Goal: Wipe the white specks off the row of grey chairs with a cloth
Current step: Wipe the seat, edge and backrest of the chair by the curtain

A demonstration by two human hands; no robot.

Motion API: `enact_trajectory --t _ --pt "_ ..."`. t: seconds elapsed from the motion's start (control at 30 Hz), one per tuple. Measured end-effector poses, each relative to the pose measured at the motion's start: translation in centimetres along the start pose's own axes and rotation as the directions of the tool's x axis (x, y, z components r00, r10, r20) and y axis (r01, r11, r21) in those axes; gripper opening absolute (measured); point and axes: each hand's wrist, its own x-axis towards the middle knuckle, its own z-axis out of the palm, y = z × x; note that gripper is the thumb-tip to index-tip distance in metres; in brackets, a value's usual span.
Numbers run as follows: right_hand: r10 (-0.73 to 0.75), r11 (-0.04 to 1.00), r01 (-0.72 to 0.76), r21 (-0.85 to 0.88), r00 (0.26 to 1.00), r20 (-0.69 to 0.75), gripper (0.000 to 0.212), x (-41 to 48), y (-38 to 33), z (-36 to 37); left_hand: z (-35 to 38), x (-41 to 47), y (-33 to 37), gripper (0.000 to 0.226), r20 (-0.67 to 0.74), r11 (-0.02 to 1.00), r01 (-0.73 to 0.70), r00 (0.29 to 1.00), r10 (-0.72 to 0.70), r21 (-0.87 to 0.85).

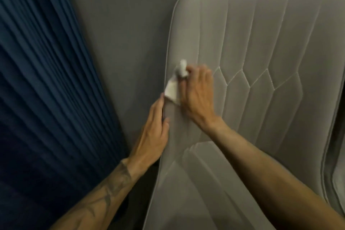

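Cloth [174, 86]: white, crumpled; lies on the grey, stitched chair [261, 43] back, at its left edge, about mid-height. Right hand [197, 91]: grip pinching the cloth, fingers curled round its upper bunch, pressing it to the chair. Left hand [155, 129]: grip spread, fingers straight along the chair's left edge, just below the cloth. Curtain [46, 80]: blue, pleated, left of the chair. Second chair [336, 173]: grey, edge only, right of the chair.

One head-worn wide-angle camera looks forward and down, close to the grey chair [261, 52] back. A blue curtain [46, 80] fills its left side.
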Motion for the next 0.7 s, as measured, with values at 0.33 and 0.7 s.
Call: enact_trajectory --t 0.33,0.7 --pt "-0.099 0.995 0.07 0.075 0.838 0.536 0.017 -15.2 0.1 -3.2 1.5 -7.8 -2.5 0.067 0.184 0.97 0.233 0.952 -0.243 0.075" --pt "0.158 0.975 -0.013 -0.22 0.736 0.658 0.018 -17.4 0.8 -2.9 3.0 -13.7 -4.3 0.057 0.159 0.924 0.374 0.911 -0.381 0.077"
